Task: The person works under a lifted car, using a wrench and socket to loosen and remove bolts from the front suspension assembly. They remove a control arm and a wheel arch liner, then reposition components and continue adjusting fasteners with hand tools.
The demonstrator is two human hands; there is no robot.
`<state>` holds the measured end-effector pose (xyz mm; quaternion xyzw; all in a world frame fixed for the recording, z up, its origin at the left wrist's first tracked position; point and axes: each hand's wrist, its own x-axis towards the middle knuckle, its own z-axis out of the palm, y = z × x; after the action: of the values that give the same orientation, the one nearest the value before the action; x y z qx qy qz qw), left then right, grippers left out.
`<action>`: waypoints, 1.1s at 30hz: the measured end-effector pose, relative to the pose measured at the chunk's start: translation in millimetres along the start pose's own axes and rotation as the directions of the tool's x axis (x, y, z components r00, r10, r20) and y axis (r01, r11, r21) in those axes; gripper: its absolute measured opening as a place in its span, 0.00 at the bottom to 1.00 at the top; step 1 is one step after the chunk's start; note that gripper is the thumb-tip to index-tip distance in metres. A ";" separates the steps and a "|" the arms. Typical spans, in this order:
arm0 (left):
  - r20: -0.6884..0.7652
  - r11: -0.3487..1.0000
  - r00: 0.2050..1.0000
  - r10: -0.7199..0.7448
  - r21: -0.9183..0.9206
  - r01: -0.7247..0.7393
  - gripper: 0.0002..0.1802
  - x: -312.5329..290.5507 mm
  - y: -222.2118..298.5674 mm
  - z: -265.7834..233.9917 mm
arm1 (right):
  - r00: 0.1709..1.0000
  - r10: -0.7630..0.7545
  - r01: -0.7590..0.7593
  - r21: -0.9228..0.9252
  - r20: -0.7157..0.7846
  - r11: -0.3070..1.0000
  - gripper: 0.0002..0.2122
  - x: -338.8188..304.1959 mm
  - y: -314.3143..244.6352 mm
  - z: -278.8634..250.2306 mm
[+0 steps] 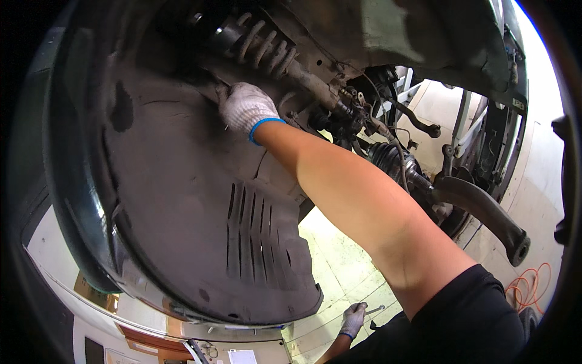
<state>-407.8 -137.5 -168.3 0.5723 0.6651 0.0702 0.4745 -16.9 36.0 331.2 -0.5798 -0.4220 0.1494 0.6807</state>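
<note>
My right hand [247,109], in a white knit glove with a blue cuff, reaches across the wheel well. It is up against the dark fender liner [176,200], just below the coil spring [264,48]. Its fingers are curled closed; what they hold, if anything, is hidden in shadow. Low in the picture, my left hand [351,320], gloved too, is closed around a metal wrench [376,309] whose end sticks out to the right. The liner is broad and curved, with a group of slots in its lower part.
Right of my right hand are the strut [318,88], a ribbed rubber boot [388,156] and a curved control arm [482,203] jutting outward. The bodywork edge [91,200] curves down the left. An orange hose [528,285] lies coiled on the tiled floor [339,249]. A bench [267,350] stands below.
</note>
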 end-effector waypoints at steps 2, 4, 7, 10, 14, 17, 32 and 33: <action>-0.014 0.988 1.000 -0.001 -0.156 -0.001 0.14 -15.0 -1.8 4.4 | 1.000 0.027 -0.027 -0.080 -0.007 0.996 0.18 5.7 -1.7 4.5; 0.024 0.980 0.999 -0.036 -0.196 0.040 0.16 -29.5 -8.7 9.5 | 0.960 -0.223 0.279 -0.512 0.170 0.812 0.14 13.2 -5.6 9.3; 0.078 0.958 0.994 -0.078 -0.270 0.097 0.16 -47.9 -27.9 16.1 | 0.979 -0.192 0.204 -0.381 0.071 0.902 0.14 21.1 -10.9 8.1; 0.090 0.933 0.995 -0.042 -0.354 0.071 0.19 -51.4 -52.9 23.8 | 0.989 -0.141 0.132 -0.196 -0.033 0.972 0.15 16.6 -11.0 -4.2; 0.108 0.943 0.994 -0.027 -0.326 0.062 0.23 -52.7 -85.0 26.2 | 0.994 0.095 -0.088 0.148 -0.045 0.985 0.15 -0.1 -1.7 -23.3; 0.113 0.894 0.981 -0.158 -0.404 0.191 0.21 -59.0 -96.0 30.5 | 0.985 -0.007 0.003 -0.026 -0.173 1.000 0.15 -4.5 2.5 -29.4; -0.117 0.979 0.974 -0.193 -0.095 0.182 0.12 -94.8 -100.4 44.0 | 0.989 -0.147 0.106 -0.528 -0.036 0.843 0.13 31.0 1.7 -55.8; -0.128 0.982 0.980 -0.155 -0.124 0.139 0.13 -93.6 -102.3 43.2 | 0.986 -0.164 0.136 -0.535 -0.005 0.834 0.13 30.2 5.7 -50.2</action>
<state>-458.1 -268.7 -205.2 0.4873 0.7314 0.1122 0.4637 40.4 25.3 339.6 -0.7146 -0.4737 -0.0423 0.5130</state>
